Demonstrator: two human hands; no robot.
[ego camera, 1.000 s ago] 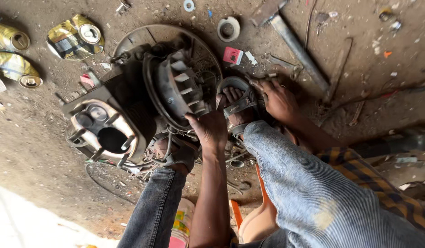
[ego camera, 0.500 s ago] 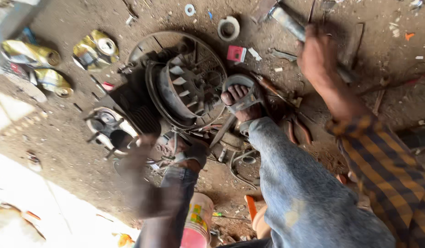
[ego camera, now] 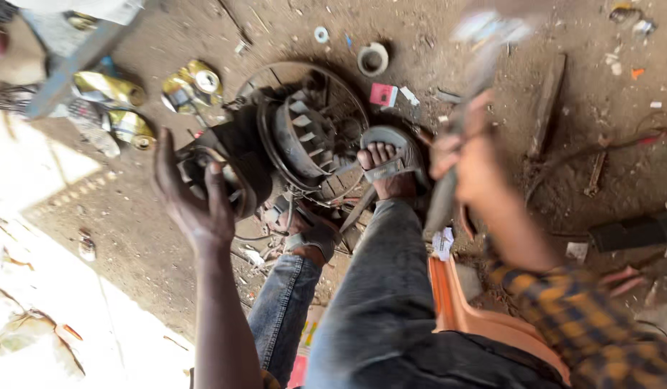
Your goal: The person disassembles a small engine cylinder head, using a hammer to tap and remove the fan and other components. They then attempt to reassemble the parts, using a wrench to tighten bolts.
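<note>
A person sits on an orange stool (ego camera: 463,310) over a dirt floor (ego camera: 600,86), seen from above, legs in blue jeans. Both sandalled feet pin a dismantled fan motor assembly (ego camera: 305,137), a dark finned rotor inside a round wire guard, near the middle of the floor. The right hand (ego camera: 477,158) is raised and motion-blurred, its fingers closed round a long grey metal tool (ego camera: 459,137), probably a hammer or bar; the head is too smeared to tell. The left hand (ego camera: 193,198) hovers above the assembly's left side, fingers spread loosely, holding nothing. Crushed yellow cans (ego camera: 189,83) lie toward the far left of the floor, and a white tape roll (ego camera: 373,59) lies beyond the guard.

The step in hand looks like a swing at the motor to knock a part free. The next move would call for a controlled strike that clears the right foot (ego camera: 387,169), which rests against the guard.
</note>
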